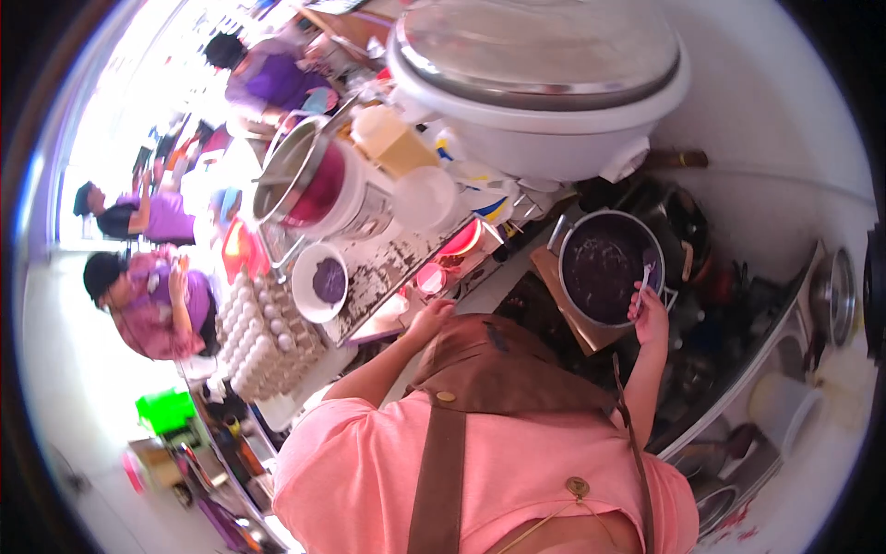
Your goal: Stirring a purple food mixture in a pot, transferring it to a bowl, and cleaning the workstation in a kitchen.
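My right hand (649,313) grips the handle of a light-coloured spoon (645,277) at the near right rim of a metal pot (563,277). Dark purple contents (601,260) fill part of the pot, and the spoon's far end touches them. The pot has side handles and rests by a piece of brown cardboard (554,266). My left hand (432,320) is beside the brown apron, near the worn table's edge; nothing is visible in it, and its fingers are partly curled. On that table stands a white bowl (299,284) with a purple mass inside.
A large lidded cooker (526,131) stands beyond the pot. The worn table (377,273) holds a white bucket (370,201) under a metal strainer (266,197), and a yellowish jug (398,142). Stacked egg trays (291,360) are at left. Several people work farther left. Metal pots line the right shelf (747,388).
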Motion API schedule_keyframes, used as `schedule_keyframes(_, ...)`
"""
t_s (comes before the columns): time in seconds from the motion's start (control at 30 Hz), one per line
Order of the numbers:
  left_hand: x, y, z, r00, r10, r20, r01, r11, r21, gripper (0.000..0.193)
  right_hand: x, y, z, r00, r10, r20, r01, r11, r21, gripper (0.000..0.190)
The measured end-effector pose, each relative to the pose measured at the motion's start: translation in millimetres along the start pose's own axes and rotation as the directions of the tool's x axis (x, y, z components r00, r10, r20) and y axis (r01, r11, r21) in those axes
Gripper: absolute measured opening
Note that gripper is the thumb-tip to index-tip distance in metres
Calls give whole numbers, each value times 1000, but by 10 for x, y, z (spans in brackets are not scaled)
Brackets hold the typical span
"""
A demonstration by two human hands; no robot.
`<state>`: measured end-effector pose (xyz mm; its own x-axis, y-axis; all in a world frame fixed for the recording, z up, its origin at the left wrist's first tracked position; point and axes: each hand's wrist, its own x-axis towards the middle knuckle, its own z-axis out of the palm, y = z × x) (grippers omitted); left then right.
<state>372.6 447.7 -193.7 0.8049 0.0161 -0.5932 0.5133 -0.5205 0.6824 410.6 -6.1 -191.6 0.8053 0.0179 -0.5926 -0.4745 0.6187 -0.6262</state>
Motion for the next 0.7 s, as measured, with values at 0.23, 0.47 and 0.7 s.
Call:
schedule_keyframes(0.23,-789,-420,-349,833,-504,-229,169,625,-762,32,-466,-258,522,999,17,41,-11,992,-129,23)
schedule_keyframes(0.47,-970,-397,-590,626,-510,-591,-282,559,-780,29,-793,-368,1639,937,164,309,-16,903,-430,22)
schedule_keyframes(0.7,-855,-378,-1071,559,-440,-703,-582,396,-710,39,-797,301,3222,727,426,538,71,732,-677,22)
